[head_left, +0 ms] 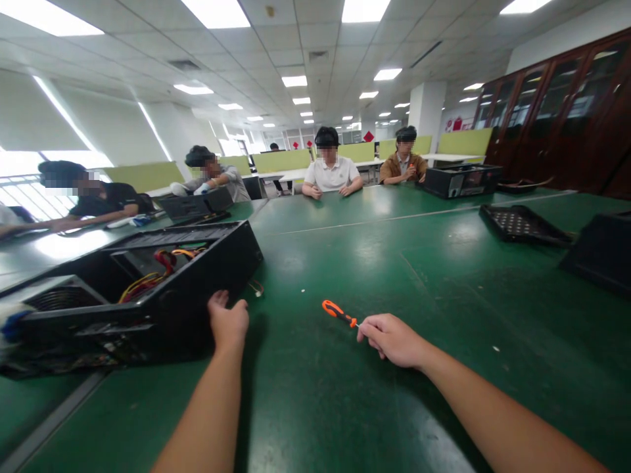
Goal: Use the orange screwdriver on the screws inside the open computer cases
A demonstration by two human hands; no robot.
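An open black computer case (187, 289) lies on the green table at the left, with coloured cables and a fan grille showing inside. My left hand (227, 320) is against its near right side, thumb stretched away from the fingers; part of the fingers is hidden at the case wall. Toward the middle, my right hand (392, 338) pinches the thin metal shaft of an orange and black screwdriver (339, 313). Its handle points away to the upper left, and its tip is hidden in my fingers.
Other people sit around the green table (315, 401), some beside other computer cases (461, 180). A black panel with holes (522, 223) and a dark case part (601, 253) lie at the right. A small cable connector (257, 289) sticks out past the near case.
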